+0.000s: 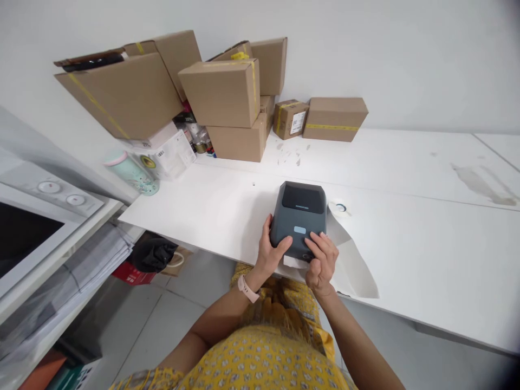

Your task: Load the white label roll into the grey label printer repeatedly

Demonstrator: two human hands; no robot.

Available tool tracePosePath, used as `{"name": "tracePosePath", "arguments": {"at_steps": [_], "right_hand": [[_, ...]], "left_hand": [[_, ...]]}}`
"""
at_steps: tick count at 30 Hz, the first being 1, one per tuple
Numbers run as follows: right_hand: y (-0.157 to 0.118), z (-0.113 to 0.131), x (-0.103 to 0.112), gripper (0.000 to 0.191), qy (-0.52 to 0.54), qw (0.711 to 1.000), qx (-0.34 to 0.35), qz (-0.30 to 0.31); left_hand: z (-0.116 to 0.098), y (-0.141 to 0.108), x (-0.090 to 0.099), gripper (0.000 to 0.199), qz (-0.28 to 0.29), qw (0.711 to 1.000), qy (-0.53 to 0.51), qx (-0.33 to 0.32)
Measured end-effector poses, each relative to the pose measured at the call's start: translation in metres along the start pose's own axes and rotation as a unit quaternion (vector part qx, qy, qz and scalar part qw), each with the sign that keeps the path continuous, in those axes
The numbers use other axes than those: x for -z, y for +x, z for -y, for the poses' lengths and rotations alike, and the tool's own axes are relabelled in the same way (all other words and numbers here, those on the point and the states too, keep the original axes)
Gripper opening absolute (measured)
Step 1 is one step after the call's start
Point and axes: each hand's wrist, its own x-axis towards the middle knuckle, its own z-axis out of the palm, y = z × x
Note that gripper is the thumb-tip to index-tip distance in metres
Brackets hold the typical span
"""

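A dark grey-blue label printer (299, 221) stands at the table's front edge, its glossy black window at the back and a pale blue button on top. My left hand (271, 253) is closed around its left front corner, thumb resting on the top. My right hand (323, 260) grips the front right corner, with fingers on the casing and the thumb low at the front. A strip of white paper (295, 262) sticks out below the front. Right of the printer lies a curled white sheet (354, 266), with a small label roll (339, 208) behind it.
Cardboard boxes (219, 95) are stacked at the back left, and two smaller ones, including a long box (335, 119), stand by the wall. A mint tumbler (132, 172) leans near a white box (170, 154). Left is a microwave (44, 211) on a shelf.
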Motion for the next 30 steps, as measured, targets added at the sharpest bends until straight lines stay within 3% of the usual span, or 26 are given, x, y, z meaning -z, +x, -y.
{"name": "tracePosePath", "arguments": {"at_steps": [5, 9, 11, 13, 15, 17, 19, 21, 30], "right_hand": [[-0.002, -0.001, -0.009, 0.048, 0.014, 0.998, -0.01, -0.053], [0.001, -0.002, -0.003, 0.046, 0.011, 1.0, 0.002, -0.016], [0.004, 0.001, 0.004, 0.046, 0.023, 1.0, 0.001, 0.007], [0.009, 0.009, 0.013, 0.047, 0.055, 0.998, -0.027, 0.021], [0.015, 0.019, 0.02, 0.05, 0.091, 0.992, -0.085, 0.029], [0.021, 0.026, 0.026, 0.052, 0.117, 0.983, -0.135, 0.027], [0.026, 0.028, 0.028, 0.053, 0.127, 0.98, -0.148, 0.031], [0.03, 0.027, 0.028, 0.051, 0.126, 0.982, -0.131, 0.045], [0.034, 0.023, 0.029, 0.044, 0.1, 0.987, -0.11, 0.058]], "left_hand": [[0.005, 0.002, -0.002, 0.077, -0.012, 0.999, 0.004, -0.032], [0.003, -0.001, 0.0, 0.077, 0.002, 1.0, 0.014, -0.024], [0.004, -0.012, 0.004, 0.081, -0.009, 1.0, 0.009, -0.002], [0.007, -0.031, 0.01, 0.081, -0.06, 0.998, 0.017, 0.022], [0.009, -0.051, 0.014, 0.064, -0.09, 0.994, 0.033, 0.058], [0.008, -0.065, 0.015, 0.044, -0.03, 0.994, 0.026, 0.098], [0.004, -0.068, 0.013, 0.042, 0.056, 0.991, 0.004, 0.12], [0.0, -0.064, 0.007, 0.044, 0.103, 0.987, -0.021, 0.126], [0.002, -0.054, -0.012, 0.044, 0.063, 0.986, -0.074, 0.135]]}}
